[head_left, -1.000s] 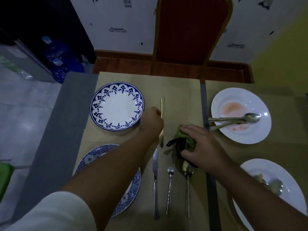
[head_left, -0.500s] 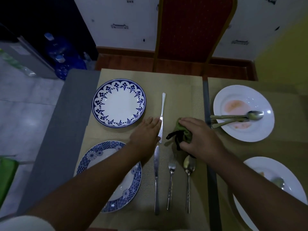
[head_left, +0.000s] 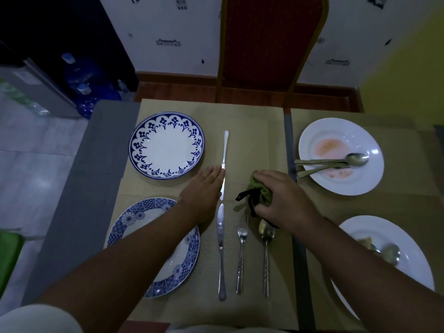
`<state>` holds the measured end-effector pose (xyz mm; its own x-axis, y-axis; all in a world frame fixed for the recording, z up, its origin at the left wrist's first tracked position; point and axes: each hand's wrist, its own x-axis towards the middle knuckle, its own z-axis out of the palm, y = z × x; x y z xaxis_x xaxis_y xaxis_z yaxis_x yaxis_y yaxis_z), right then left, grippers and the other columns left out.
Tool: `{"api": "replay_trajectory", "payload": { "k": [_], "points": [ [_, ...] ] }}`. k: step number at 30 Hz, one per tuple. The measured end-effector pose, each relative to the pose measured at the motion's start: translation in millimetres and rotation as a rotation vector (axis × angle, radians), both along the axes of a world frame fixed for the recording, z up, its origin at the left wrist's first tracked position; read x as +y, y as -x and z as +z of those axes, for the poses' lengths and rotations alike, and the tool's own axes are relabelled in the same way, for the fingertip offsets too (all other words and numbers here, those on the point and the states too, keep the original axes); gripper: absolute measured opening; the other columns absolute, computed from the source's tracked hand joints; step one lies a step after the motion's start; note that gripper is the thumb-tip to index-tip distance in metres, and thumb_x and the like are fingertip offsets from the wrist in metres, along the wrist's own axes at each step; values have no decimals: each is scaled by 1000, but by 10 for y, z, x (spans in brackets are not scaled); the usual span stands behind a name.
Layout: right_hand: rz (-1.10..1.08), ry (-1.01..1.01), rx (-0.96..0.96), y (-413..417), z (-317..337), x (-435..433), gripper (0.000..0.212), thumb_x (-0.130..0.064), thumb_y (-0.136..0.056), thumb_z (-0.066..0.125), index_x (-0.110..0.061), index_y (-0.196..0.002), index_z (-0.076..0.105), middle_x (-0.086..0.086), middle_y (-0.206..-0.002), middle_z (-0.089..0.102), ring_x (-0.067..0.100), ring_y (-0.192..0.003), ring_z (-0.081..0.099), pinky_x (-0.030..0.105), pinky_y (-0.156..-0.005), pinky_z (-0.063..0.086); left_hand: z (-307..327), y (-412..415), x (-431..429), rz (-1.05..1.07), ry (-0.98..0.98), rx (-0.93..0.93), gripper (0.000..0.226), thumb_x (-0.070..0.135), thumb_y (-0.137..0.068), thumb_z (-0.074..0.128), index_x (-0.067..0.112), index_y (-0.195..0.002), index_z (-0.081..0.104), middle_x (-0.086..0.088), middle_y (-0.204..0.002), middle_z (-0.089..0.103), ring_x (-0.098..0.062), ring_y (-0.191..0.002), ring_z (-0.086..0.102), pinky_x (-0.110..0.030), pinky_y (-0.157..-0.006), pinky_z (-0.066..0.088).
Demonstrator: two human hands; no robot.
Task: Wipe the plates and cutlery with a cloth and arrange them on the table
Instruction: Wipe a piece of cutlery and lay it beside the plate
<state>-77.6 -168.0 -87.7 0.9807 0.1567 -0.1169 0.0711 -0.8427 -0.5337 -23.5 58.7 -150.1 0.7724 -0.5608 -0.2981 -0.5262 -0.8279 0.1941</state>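
My left hand (head_left: 204,191) lies flat with straight fingers, its edge against a table knife (head_left: 225,155) that rests on the beige placemat (head_left: 254,131) right of a blue-patterned plate (head_left: 166,145). My right hand (head_left: 281,200) grips a bunched green cloth (head_left: 260,188) with a black edge, pressed on the mat. In front of me lie a second knife (head_left: 220,251), a fork (head_left: 241,251) and a spoon (head_left: 266,248) side by side, with another blue plate (head_left: 187,258) under my left forearm.
On the right mat a white plate (head_left: 365,145) with pink smears holds a spoon and other cutlery (head_left: 336,162). A second white plate (head_left: 408,246) with cutlery sits near my right arm. A red chair (head_left: 271,44) stands beyond the table's far edge. Water bottles (head_left: 84,85) stand on the floor at left.
My left hand has set the knife down on the mat beside the far blue plate and flattened against it. My right hand has stayed on the cloth.
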Motion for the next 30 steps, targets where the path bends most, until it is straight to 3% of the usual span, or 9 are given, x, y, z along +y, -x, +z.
{"api": "replay_trajectory", "payload": {
  "k": [6,14,19,21,24,26,30],
  "points": [
    [-27,-44,-38,238,146,-120,73,-22,-68,77,-16,-137,55,-3,-139,53,14,-127,47,34,-102,44,325,175,-169,43,103,-34,63,32,-106,33,10,-158,6,-9,-167,6,-24,-154,4,-37,-123,2],
    [-167,-20,-80,939,316,-687,73,-26,-66,77,-14,-136,56,1,-139,54,17,-129,46,31,-106,40,713,767,-1031,-99,277,-97,63,32,-106,37,12,-159,11,-6,-167,6,-25,-154,6,-33,-120,-3],
    [-301,-18,-43,1457,262,-1177,74,-26,-66,79,-19,-136,56,-5,-139,53,11,-128,46,23,-107,35,656,1199,-1617,-220,259,-55,74,16,-97,50,10,-159,10,-9,-167,6,-26,-154,5,-33,-117,-9],
    [-348,-26,-21,1648,243,-1385,73,-26,-67,80,-21,-136,56,-8,-137,54,6,-127,45,20,-106,35,629,1335,-1809,-251,265,-45,73,13,-91,63,6,-154,29,-14,-161,28,-32,-149,26,-38,-117,3],
    [-390,-18,12,1911,214,-1676,72,-24,-67,79,-21,-136,57,-10,-136,55,7,-128,46,15,-104,27,535,1463,-2071,-275,320,-72,57,11,-75,80,7,-130,64,-13,-131,66,-31,-120,63,-41,-107,40],
    [-423,-23,19,2063,191,-1839,72,-24,-68,79,-21,-136,56,-10,-137,54,8,-130,44,18,-102,31,526,1503,-2239,-255,332,-59,46,10,-76,78,12,-121,70,-8,-120,72,-27,-111,67,-39,-96,52],
    [-459,-22,37,2300,134,-2069,74,-29,-67,77,-23,-138,54,-10,-140,53,9,-130,45,27,-103,42,538,1518,-2498,-226,231,-52,26,15,-84,69,17,-110,71,-6,-113,72,-27,-105,65,-40,-86,54]
  ]
}}
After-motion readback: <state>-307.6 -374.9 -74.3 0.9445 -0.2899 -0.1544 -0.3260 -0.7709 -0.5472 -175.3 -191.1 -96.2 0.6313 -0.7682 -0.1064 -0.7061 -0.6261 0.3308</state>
